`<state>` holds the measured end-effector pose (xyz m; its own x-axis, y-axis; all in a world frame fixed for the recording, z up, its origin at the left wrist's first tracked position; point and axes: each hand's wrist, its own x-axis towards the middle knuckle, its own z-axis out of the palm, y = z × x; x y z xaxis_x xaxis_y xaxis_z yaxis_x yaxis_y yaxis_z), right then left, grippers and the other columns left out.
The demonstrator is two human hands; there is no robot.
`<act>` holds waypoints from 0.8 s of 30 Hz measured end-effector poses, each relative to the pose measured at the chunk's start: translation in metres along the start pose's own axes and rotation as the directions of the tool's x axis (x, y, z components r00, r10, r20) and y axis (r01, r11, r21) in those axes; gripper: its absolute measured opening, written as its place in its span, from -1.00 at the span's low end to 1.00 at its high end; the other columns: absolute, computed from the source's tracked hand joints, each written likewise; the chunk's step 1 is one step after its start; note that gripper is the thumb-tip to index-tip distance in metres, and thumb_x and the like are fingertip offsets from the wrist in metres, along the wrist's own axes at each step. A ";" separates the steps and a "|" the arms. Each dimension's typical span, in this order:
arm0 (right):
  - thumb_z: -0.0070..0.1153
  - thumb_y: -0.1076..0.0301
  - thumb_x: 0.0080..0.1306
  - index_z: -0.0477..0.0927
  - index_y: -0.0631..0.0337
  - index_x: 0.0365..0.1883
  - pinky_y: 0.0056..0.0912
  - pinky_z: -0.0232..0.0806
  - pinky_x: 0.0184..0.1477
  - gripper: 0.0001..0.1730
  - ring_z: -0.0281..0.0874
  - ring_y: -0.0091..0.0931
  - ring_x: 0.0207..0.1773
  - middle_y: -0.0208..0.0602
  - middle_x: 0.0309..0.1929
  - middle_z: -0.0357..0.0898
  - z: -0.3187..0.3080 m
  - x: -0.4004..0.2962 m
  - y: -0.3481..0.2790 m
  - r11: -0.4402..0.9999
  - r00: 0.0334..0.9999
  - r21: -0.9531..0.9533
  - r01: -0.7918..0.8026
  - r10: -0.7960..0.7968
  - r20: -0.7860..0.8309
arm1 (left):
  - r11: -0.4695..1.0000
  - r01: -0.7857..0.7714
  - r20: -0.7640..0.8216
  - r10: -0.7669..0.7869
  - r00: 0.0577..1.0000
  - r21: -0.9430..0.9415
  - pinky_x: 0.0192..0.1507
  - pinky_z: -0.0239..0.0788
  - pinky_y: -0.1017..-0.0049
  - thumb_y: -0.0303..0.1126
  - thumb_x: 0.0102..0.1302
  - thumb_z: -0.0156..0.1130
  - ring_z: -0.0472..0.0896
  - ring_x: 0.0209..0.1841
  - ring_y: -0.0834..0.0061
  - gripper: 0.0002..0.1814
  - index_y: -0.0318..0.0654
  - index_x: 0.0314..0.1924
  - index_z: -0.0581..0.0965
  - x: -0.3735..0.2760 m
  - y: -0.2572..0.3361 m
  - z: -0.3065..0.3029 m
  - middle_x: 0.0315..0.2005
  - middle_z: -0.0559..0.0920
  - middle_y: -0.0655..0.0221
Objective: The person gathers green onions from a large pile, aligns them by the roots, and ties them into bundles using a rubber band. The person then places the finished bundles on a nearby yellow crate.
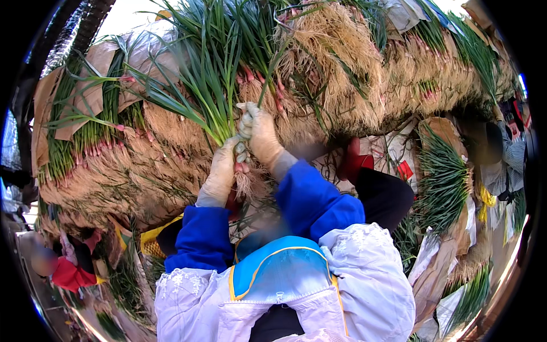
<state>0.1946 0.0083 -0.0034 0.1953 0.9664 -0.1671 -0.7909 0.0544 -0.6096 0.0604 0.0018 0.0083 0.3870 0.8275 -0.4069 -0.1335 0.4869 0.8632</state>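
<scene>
My left hand (223, 164), in a pale rubber-coated glove, is closed around a bunch of young garlic plants (218, 122). Their long green leaves fan up and to the left, while pinkish bulbs and pale stringy roots (248, 184) hang below the fist. Pressed against the left one, my gloved right hand (261, 133) has its fingers curled at the stems. A single green stalk (271, 75) rises from the right hand, gripped near its lower end. My fingers hide part of the stems. Just beyond lie more garlic plants (250, 77) with pink bulbs.
A long heap of rooted garlic (141, 171) runs across in front of me, with a thick root clump (333, 64) on top. Brown paper sheets (87, 100) cover parts of it. Garlic bundles (444, 179) lie at right. Other people (504, 158) are at both sides.
</scene>
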 end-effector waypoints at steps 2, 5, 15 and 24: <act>-0.09 0.16 0.42 0.56 0.14 -0.21 -0.60 -0.12 -0.66 -0.73 0.00 -0.69 -0.69 -0.69 -0.71 0.09 -0.030 -0.020 -0.020 0.968 0.988 -0.227 -0.107 0.129 0.086 | 0.982 -0.128 0.041 0.123 0.991 0.139 -0.76 0.36 0.64 -0.19 0.35 0.08 0.40 -0.67 0.66 -0.62 -0.29 0.04 0.38 -0.015 0.018 -0.009 -0.67 0.38 0.57; 0.03 0.08 0.31 0.55 0.12 0.01 -0.33 0.38 -0.28 -0.59 0.51 -0.39 -0.37 -0.37 -0.38 0.57 -0.085 -0.049 -0.057 -0.244 0.845 -0.814 0.528 0.241 0.477 | 0.896 -0.342 0.106 0.383 0.917 -0.282 -0.70 0.29 0.66 -0.36 0.28 0.20 0.36 -0.72 0.73 -0.57 -0.30 0.11 0.38 -0.025 0.053 -0.026 -0.70 0.38 0.62; 0.17 0.08 0.23 0.54 0.20 -0.06 -0.23 0.39 -0.19 -0.56 0.59 -0.31 -0.25 -0.15 -0.31 0.63 -0.061 0.014 -0.051 -0.135 0.948 -0.974 0.182 -0.241 0.210 | 0.937 -0.262 0.204 0.310 0.929 -0.231 -0.64 0.31 0.64 -0.28 0.33 0.17 0.46 -0.56 0.69 -0.78 -0.18 -0.09 0.49 -0.002 0.071 0.014 -0.44 0.59 0.50; 0.10 0.11 0.34 0.53 0.26 -0.05 -0.54 0.31 -0.46 -0.61 0.42 -0.66 -0.49 -0.48 -0.43 0.52 -0.051 -0.029 -0.030 0.584 0.985 -0.805 0.103 0.055 0.166 | 0.991 0.003 0.201 -0.031 0.979 0.135 -0.27 0.47 0.49 -0.35 0.23 0.28 0.62 -0.24 0.51 -0.78 -0.20 -0.13 0.57 0.075 0.034 0.021 -0.24 0.66 0.42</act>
<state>0.2425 -0.0342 -0.0199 0.0530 0.9962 -0.0693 0.0254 -0.0707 -0.9972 0.1042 0.0743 0.0132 0.5665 0.7390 -0.3647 -0.0077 0.4474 0.8943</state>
